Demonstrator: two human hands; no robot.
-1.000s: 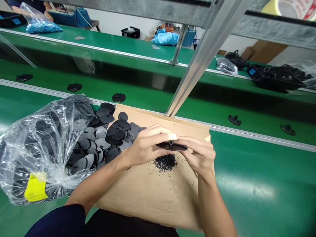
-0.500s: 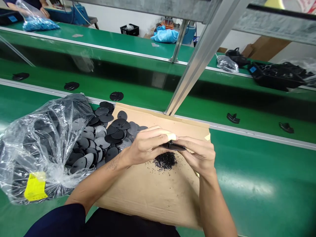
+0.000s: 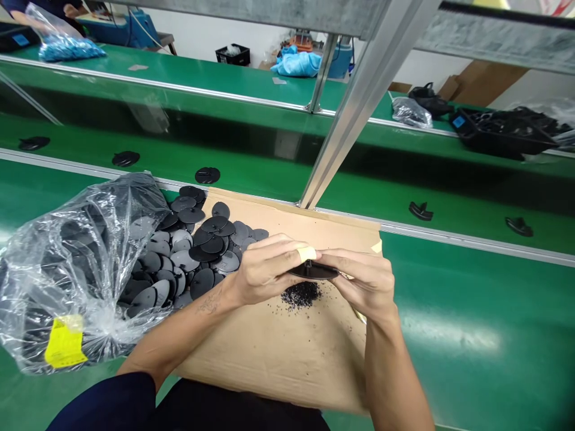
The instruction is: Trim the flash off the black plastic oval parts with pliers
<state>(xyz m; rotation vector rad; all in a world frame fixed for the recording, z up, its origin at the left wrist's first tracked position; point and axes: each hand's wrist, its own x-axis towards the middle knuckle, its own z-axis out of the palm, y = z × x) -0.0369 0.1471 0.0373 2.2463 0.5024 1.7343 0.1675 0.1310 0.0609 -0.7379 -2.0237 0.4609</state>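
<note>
Both my hands meet over a brown cardboard sheet and pinch one black plastic disc between them. My left hand grips its left side, with a pale tape wrap on one fingertip. My right hand closes on its right side. Under the disc lies a small heap of black shavings. To the left, a pile of loose black discs spills from a clear plastic bag with a yellow label.
A green conveyor belt runs behind the cardboard and carries single black discs and other black parts. A slanted aluminium post rises ahead. Far back stand a blue-filled bag and a black tray.
The disc has turned slightly between my fingers and both hands have drawn a bit closer together. The parts on the belt have shifted a little to the left.
</note>
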